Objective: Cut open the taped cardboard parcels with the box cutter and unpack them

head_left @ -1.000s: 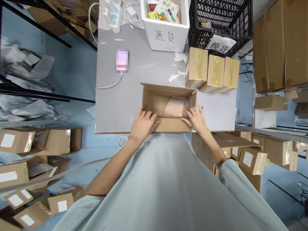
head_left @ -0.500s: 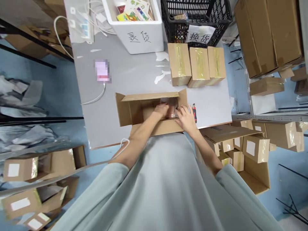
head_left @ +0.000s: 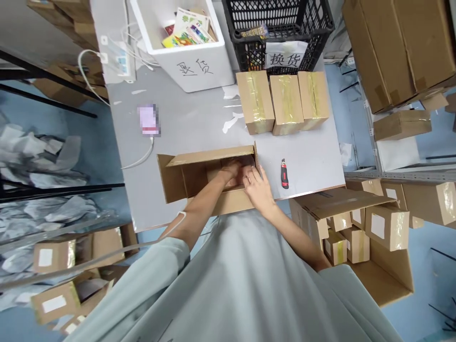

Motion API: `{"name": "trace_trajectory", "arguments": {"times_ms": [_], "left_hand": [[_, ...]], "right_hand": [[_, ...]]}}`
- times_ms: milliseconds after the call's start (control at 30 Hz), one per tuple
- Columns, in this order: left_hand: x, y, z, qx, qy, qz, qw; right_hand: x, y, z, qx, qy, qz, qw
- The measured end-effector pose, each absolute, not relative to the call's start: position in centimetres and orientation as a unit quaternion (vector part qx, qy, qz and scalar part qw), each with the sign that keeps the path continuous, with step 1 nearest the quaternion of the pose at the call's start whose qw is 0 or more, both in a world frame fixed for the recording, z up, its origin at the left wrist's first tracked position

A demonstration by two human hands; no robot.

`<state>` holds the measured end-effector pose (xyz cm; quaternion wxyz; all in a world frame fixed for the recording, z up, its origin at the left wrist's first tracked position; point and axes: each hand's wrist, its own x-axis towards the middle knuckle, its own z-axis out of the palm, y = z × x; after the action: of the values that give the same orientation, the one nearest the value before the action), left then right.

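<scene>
Head view shows us a grey table point(head_left: 199, 121) and, off its near right corner, a big carton point(head_left: 383, 280) holding small boxes point(head_left: 357, 244). At the far side, a black crate point(head_left: 245, 59) holds a colourful packet point(head_left: 256, 32), and a white tub point(head_left: 199, 71) holds bright flat items point(head_left: 187, 35); writing on both faces us, likely for easy reading. Our open carton point(head_left: 235, 203) sits at the near edge, presumably for easy reach. Beyond it, to the right, stand three taped boxes point(head_left: 287, 105). Our left hand point(head_left: 231, 170) reaches inside, its grip and most contents hidden; our right hand point(head_left: 257, 186) bends over the near right corner, perhaps steadying it, and we cannot tell whether it pinches anything. Right of it, well apart, lies a utility knife point(head_left: 284, 175), probably there so both hands are free.
</scene>
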<state>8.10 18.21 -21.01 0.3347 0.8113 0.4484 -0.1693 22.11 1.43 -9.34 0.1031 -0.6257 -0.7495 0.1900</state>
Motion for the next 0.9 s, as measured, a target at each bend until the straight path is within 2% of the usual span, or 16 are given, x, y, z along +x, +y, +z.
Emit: {"name": "trace_trajectory", "arguments": {"times_ms": [100, 233, 467, 667, 733, 800, 900], "left_hand": [[7.0, 17.5, -18.8, 0.796, 0.476, -0.197, 0.316], [4.7, 15.4, -13.9, 0.820, 0.456, -0.150, 0.312], [-1.3, 9.7, -4.3, 0.855, 0.417, 0.155, 0.267], [-3.3, 7.3, 0.4, 0.831, 0.404, 0.297, 0.240], [-3.0, 7.2, 0.9, 0.807, 0.417, 0.342, 0.240], [-2.8, 7.2, 0.7, 0.750, 0.462, 0.401, 0.251], [-3.0, 7.6, -0.3, 0.615, 0.544, 0.483, 0.304]], "right_hand": [[22.9, 1.3, -9.2, -0.625, -0.746, 0.203, 0.107], [24.2, 1.0, -9.5, -0.625, -0.747, 0.188, 0.126], [24.3, 1.0, -7.1, -0.619, -0.734, 0.155, 0.232], [21.5, 1.9, -1.8, -0.584, -0.787, 0.111, 0.162], [20.0, 2.5, -0.9, -0.599, -0.774, 0.119, 0.167], [18.5, 3.2, -0.6, -0.625, -0.724, 0.163, 0.241], [16.4, 4.1, -0.7, -0.645, -0.558, 0.295, 0.431]]}}
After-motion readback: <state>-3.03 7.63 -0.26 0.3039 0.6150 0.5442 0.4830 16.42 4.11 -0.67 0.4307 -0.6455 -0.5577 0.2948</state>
